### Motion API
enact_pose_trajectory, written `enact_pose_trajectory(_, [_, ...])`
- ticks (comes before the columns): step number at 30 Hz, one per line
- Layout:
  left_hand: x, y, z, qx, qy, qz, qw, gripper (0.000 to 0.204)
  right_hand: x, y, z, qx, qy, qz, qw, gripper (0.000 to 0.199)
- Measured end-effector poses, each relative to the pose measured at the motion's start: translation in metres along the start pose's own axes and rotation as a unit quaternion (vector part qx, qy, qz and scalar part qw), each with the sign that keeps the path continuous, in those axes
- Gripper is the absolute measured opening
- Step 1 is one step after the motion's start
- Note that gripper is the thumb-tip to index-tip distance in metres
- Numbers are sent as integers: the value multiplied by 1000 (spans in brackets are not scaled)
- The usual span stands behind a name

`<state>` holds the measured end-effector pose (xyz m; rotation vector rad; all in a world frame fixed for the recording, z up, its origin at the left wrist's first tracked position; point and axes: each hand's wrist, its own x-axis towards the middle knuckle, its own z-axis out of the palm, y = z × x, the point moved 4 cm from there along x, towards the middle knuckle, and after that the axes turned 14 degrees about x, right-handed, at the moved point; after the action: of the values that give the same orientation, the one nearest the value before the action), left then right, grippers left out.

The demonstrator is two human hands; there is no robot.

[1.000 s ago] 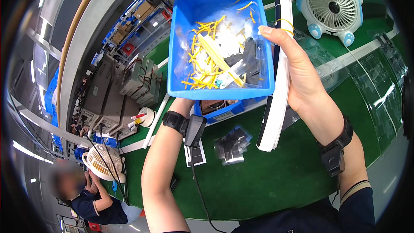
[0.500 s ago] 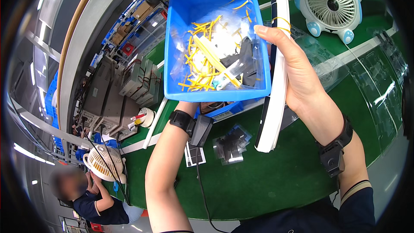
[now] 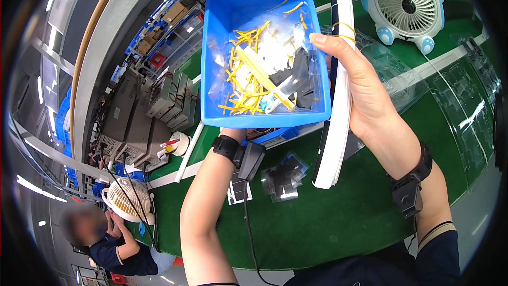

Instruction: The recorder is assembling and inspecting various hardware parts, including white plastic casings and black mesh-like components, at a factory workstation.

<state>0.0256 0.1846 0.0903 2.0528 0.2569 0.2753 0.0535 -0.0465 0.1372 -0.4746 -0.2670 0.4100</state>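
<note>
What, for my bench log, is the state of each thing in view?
Bin: uncovered, held, partly filled.
Strips: loose, jumbled in the bin.
Bundle: banded, gripped by the right hand.
Left hand: hidden by the bin.
Lower bin: mostly hidden.
Packets: lying overlapped.
White-blue fan: standing on its feet; cannot tell if running.
Beige fan: beside a co-worker; cannot tell if running.

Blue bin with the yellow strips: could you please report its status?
Right hand around banded white bundle, thumb at rim of blue bin. Yellow strips inside, loosely strewn. Bin hides left hand.
</note>
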Motion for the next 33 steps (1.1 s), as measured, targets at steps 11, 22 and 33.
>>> enact_pose_trajectory(11, [0,31,7,-64,10,10,998,82,-1,-4,4,15,-7,-4,1000,38])
enact_pose_trajectory(22, [-56,82,-47,-184,-2,37,982,62,-2,2,3,-26,-12,26,999,36])
enact_pose_trajectory(33, [-79,52,-38,-109,63,-61,990,41,-8,9,2,-140,34,10,989,50])
